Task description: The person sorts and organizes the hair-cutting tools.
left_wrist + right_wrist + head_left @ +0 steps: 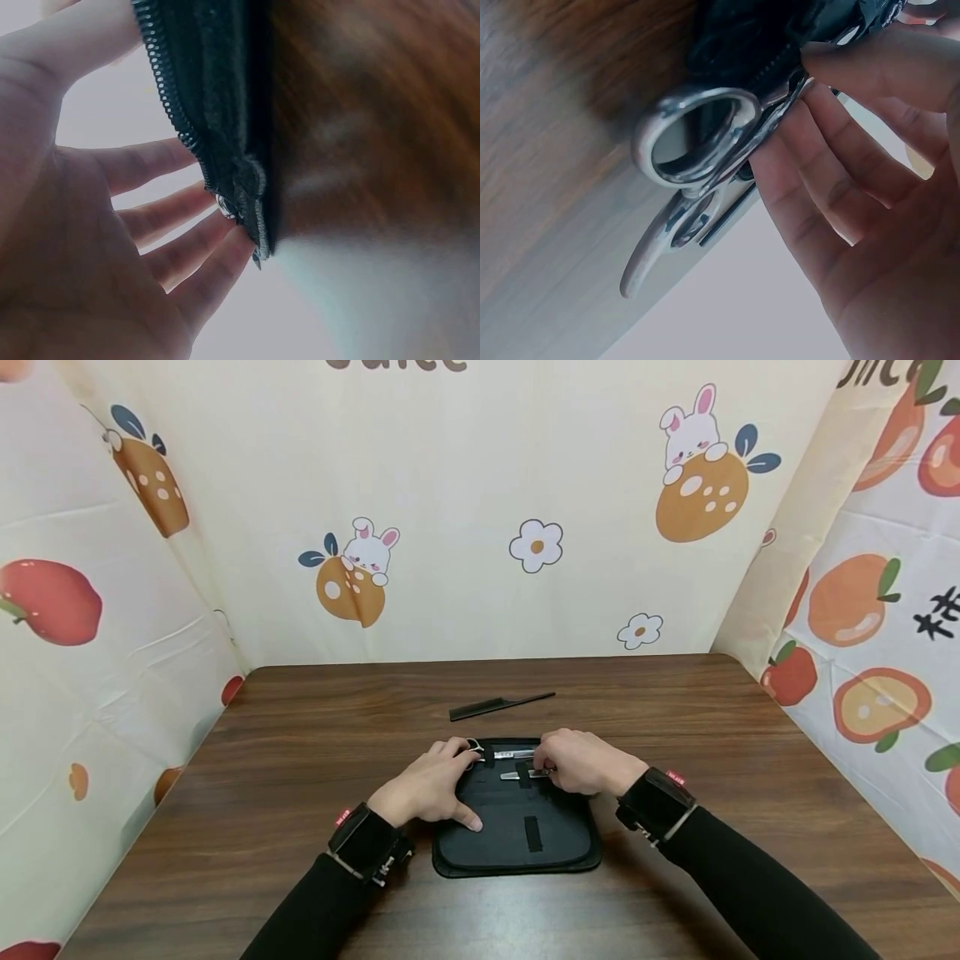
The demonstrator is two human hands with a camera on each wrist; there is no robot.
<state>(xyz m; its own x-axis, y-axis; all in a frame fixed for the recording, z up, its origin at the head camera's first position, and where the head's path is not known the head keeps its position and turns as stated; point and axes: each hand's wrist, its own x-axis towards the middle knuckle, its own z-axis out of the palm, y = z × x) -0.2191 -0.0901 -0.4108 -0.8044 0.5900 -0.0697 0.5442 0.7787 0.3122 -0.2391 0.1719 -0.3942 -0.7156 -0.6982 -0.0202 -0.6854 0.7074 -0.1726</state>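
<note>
A black zippered case [487, 847] lies on the table with two silver scissors on its upper part. The lower scissors [512, 776] pass under a strap, blade toward the left. My right hand [588, 762] pinches these scissors near the handle, whose finger rings [643, 142] show in the right wrist view. Just above lies the other pair of scissors [513, 755], its rings at the left beside my left fingertips. My left hand [431, 785] rests on the case's left side, thumb on its surface. In the left wrist view its extended fingers touch the case's zippered edge [169, 97].
A black tail comb [480, 708] lies behind the case on the brown wooden table [337, 710]. Lower on the case is an elastic strap [532, 833]. Printed curtains [450, 468] hang at the back and both sides.
</note>
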